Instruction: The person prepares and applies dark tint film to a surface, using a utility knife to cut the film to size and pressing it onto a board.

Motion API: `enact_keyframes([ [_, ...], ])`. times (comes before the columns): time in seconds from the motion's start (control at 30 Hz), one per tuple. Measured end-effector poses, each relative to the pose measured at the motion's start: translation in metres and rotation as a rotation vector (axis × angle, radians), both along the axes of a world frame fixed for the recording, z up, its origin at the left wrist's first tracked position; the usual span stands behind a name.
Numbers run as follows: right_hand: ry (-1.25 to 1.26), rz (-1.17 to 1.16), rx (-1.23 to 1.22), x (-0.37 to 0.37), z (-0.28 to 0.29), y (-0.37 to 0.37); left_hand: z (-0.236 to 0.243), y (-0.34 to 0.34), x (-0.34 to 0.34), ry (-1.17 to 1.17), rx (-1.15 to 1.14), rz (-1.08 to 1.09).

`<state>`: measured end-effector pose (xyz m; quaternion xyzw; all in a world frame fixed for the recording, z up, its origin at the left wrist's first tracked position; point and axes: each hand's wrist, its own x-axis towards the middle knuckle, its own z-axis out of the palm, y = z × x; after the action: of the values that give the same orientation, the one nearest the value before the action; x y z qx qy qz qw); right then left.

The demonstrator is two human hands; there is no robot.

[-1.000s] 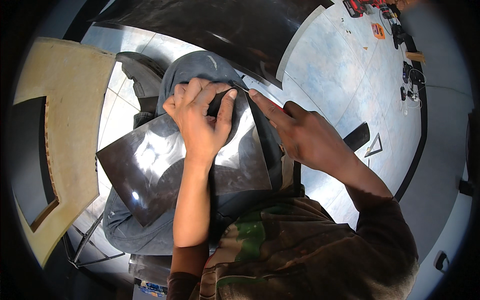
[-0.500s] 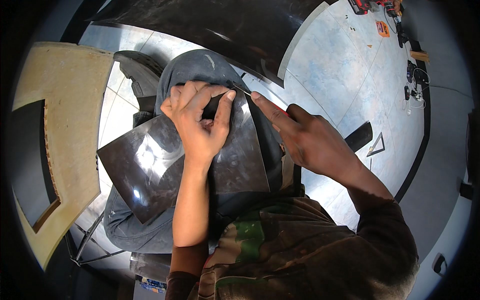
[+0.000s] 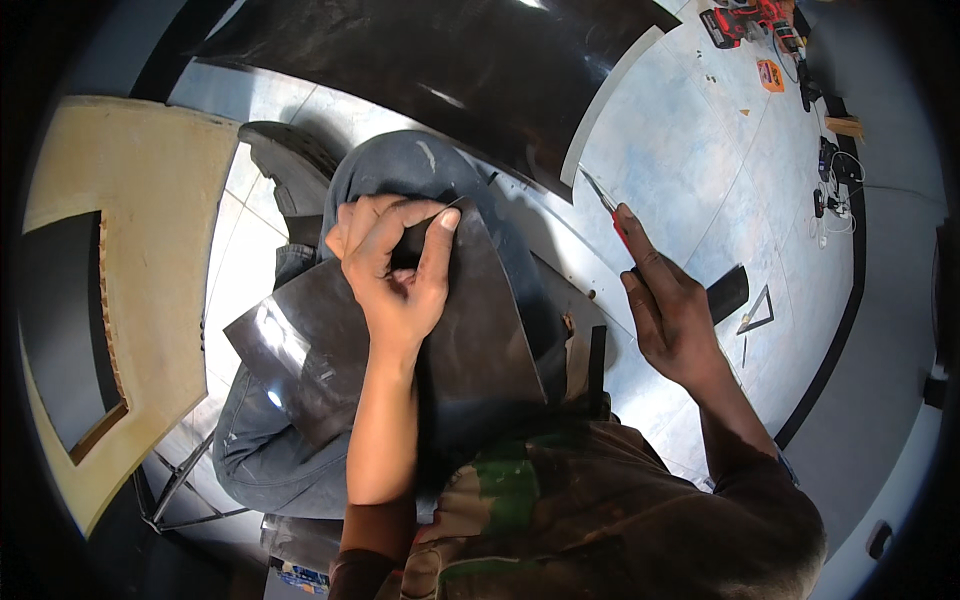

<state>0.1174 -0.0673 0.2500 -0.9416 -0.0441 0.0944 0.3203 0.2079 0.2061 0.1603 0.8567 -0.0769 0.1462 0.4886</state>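
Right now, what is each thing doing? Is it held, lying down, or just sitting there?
Left hand: fingers pinch the top edge of the dark sheet.
Dark sheet: bent over the knee, held, glossy.
Right hand: gripping the utility knife, lifted clear of the sheet.
Utility knife: blade out, pointing away, touching nothing.
Large black sheet: lying flat on the floor.
Power drill: resting on the floor, unheld.
Wooden board: lying flat, with a cut-out opening.

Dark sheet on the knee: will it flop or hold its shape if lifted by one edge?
The dark sheet probably flexes: its top edge curls under the left hand. Its glossy glare suggests a slippery face. It looks thin, so likely light.
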Motion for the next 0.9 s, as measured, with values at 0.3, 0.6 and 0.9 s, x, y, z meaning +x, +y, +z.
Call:
enact_keyframes([
  [0.3, 0.288, -0.433, 0.758, 0.027, -0.027, 0.053, 0.002, 0.004, 0.001, 0.006, -0.073, -0.017],
  [0.6, 0.315, -0.429, 0.952, 0.069, -0.024, 0.091, 0.022, 0.013, 0.002, 0.11, -0.089, -0.147],
  [0.9, -0.106, -0.112, 0.424, 0.043, -0.059, 0.069, 0.036, 0.008, -0.006, 0.222, -0.105, -0.189],
])
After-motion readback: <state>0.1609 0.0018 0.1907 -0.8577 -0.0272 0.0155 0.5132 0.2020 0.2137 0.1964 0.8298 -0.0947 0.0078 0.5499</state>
